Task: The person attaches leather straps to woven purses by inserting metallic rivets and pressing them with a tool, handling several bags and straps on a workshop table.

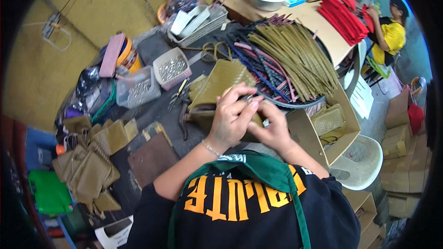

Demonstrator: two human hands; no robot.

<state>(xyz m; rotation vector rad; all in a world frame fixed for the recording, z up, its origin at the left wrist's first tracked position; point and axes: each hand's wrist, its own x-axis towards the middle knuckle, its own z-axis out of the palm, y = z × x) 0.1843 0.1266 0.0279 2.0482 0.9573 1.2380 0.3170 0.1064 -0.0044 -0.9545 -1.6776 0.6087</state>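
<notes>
My left hand [229, 121] and my right hand [273, 128] meet in front of my chest with their fingertips pinched together. Between them shows a small shiny metal piece [249, 97], too small and covered to name. Under my hands, partly hidden, is an olive woven pouch-like piece [201, 114]. Just beyond lies a larger olive woven piece [225, 83] on the dark worktable [154, 106]. A pair of scissors [216, 51] with olive handles rests behind it.
Two tubs [171, 67] of small metal parts stand left. Olive woven pouches [90, 170] pile up near left, beside a brown square pad [152, 159]. A round tray holds olive strips [295, 60]. An open carton [344, 129] stands right; a co-worker [392, 37] handles red material far right.
</notes>
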